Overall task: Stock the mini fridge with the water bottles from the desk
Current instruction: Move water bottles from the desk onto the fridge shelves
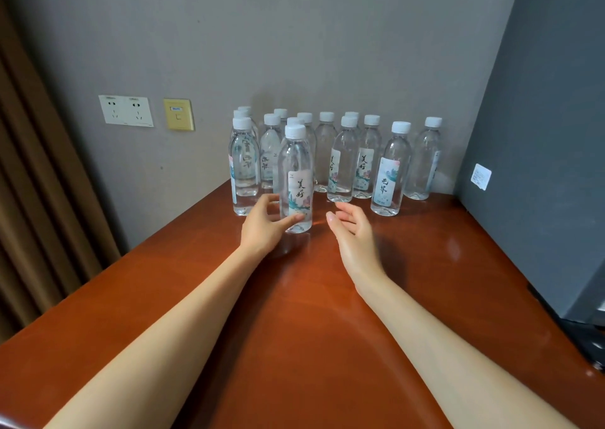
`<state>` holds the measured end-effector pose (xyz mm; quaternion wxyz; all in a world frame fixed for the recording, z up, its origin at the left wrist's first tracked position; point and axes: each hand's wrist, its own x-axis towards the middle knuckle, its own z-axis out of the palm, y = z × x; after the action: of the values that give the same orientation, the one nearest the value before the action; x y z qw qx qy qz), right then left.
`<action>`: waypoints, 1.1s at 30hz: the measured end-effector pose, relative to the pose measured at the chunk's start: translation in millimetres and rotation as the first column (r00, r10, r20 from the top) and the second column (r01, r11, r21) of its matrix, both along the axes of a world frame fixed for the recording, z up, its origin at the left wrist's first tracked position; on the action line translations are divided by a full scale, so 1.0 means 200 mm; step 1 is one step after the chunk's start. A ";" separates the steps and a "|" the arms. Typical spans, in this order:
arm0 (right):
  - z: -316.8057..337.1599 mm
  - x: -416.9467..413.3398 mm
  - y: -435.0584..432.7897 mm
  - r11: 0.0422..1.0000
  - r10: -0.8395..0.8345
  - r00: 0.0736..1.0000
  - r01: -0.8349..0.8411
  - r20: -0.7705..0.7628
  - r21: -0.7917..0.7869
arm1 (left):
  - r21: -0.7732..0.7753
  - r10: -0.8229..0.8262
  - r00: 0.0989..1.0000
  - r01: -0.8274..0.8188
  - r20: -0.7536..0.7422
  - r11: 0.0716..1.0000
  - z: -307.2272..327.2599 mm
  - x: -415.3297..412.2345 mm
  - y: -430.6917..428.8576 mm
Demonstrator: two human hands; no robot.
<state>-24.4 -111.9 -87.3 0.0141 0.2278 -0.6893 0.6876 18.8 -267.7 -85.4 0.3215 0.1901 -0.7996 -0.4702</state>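
Several clear water bottles with white caps stand upright at the back of the reddish-brown desk (pixel 294 314). The nearest water bottle (pixel 296 166) stands in front of the group. My left hand (pixel 262 225) wraps around its lower part, thumb across the front and fingers at its left side. My right hand (pixel 352 229) hovers just right of that bottle, apart from it, fingers relaxed and holding nothing. Another labelled bottle (pixel 389 173) stands a little to the right of my right hand. The dark grey mini fridge (pixel 540 134) rises at the desk's right end, its door side hidden.
A grey wall runs behind the bottles, with white power sockets (pixel 126 110) and a gold plate (pixel 178 114) on it. A brown curtain (pixel 36 183) hangs at the left. A white sticker (pixel 480 176) is on the fridge's side.
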 end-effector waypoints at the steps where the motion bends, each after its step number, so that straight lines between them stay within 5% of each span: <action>1: 0.00 0.00 0.00 1.000 -0.008 1.000 0.009 -0.022 0.016 | -0.010 -0.042 0.999 0.042 0.005 0.999 0.01 0.00 0.01; 14: 0.07 0.05 0.04 0.997 0.024 0.996 -0.018 0.081 -0.069 | 0.029 -0.481 0.877 0.480 0.028 0.877 0.02 0.00 0.19; 26: 0.05 -0.02 0.04 0.985 -0.070 0.982 0.096 0.176 -0.142 | 0.045 -0.444 0.895 0.446 -0.047 0.894 -0.01 -0.02 0.28; 33: 0.06 -0.03 0.07 0.977 -0.095 0.978 0.127 0.184 -0.170 | 0.249 -0.491 0.853 0.521 -0.174 0.816 0.02 -0.01 0.39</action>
<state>-30.8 -98.8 -75.7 0.0128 0.1253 -0.6343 0.7628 17.5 -189.2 -81.1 0.1940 -0.0091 -0.7268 -0.6589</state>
